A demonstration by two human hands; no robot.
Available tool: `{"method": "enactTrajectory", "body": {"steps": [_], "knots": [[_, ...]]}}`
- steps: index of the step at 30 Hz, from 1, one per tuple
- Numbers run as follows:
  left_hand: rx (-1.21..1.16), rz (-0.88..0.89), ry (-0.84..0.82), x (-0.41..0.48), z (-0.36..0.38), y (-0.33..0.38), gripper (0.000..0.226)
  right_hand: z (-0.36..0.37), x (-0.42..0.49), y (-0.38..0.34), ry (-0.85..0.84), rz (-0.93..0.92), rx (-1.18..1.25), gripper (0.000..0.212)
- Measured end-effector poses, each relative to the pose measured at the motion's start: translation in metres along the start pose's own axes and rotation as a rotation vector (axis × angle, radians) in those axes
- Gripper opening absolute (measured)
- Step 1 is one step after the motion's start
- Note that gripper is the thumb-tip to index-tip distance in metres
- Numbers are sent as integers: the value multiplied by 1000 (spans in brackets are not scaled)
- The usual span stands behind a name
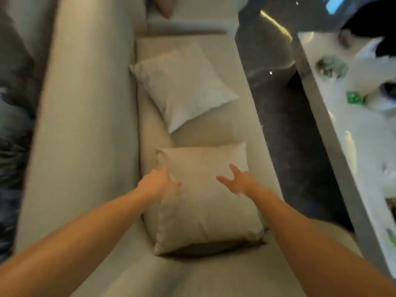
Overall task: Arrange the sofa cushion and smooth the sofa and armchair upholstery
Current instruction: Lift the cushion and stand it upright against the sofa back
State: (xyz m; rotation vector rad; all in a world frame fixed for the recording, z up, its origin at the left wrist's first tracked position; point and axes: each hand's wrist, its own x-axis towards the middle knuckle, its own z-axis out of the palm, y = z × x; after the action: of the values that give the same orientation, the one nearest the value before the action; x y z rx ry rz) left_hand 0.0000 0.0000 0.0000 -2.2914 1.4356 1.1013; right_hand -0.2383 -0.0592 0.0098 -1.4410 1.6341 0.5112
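Note:
A beige square cushion (205,202) lies flat on the seat of the beige sofa (85,125), close to me. My left hand (158,182) rests on the cushion's left edge with the fingers partly curled; whether it grips the fabric is blurred. Over the cushion's upper right part hovers my right hand (237,181), fingers spread and holding nothing. A second, paler cushion (184,86) lies tilted on the seat farther away. The sofa's long backrest runs down the left side.
A white-topped low table (351,133) with small green and white items stands at the right, across a strip of dark glossy floor (282,129). Another cushion corner (165,7) shows at the top. Dark fabric (12,125) lies behind the backrest at the left.

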Motion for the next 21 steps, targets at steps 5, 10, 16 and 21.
{"method": "enactTrajectory", "body": {"steps": [5,10,16,21], "knots": [[-344,-89,-122,63,75,-31,101,95,73,28,195,209,291,89],[-658,-53,-44,81,85,-33,94,98,84,36,247,228,397,86],[-544,86,75,23,16,-35,87,75,53,0,163,116,728,65],[-466,141,135,-22,-56,-94,97,96,39,-77,-83,-19,907,61]]}}
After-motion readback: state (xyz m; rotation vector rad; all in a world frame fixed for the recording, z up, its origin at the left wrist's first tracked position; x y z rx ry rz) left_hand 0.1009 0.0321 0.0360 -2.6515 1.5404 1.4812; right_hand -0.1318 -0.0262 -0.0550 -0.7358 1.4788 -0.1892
